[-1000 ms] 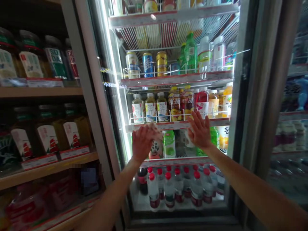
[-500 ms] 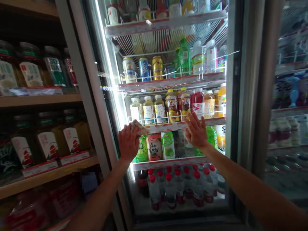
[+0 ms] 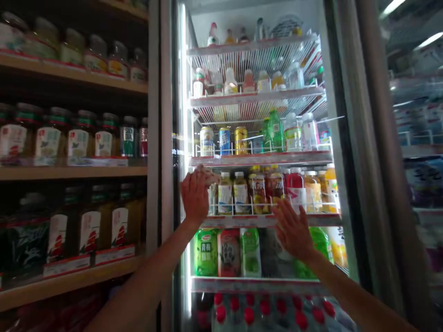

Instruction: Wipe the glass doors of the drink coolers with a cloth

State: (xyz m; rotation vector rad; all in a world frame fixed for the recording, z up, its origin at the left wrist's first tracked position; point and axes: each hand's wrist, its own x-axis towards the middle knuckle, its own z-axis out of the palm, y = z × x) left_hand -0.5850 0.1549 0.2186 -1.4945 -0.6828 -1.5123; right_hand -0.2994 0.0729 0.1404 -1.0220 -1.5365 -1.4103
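Note:
A pale, crumpled cloth (image 3: 206, 175) is under the fingers of my left hand (image 3: 194, 194), which presses it to the glass door of a lit drinks cooler. Behind the cloth stand pale-labelled tea bottles (image 3: 225, 194), partly covered by it. My right hand (image 3: 293, 229) is open, fingers stretched out and palm toward the glass, with nothing in it. It appears to rest on the door, in front of the shelf edge below some dark tea bottles (image 3: 258, 190).
Wooden shelves (image 3: 79, 173) with bottled drinks stand close on the left. Inside the cooler are cans (image 3: 224, 141), green cartons (image 3: 206, 251) and several red-capped bottles (image 3: 249, 315). A grey door frame (image 3: 370, 138) rises at right, with another cooler beyond.
My left hand and the cloth have moved up the glass, from the lower edge of the tea row to its bottle tops. The right hand stays near the same shelf edge. The view has tilted upward.

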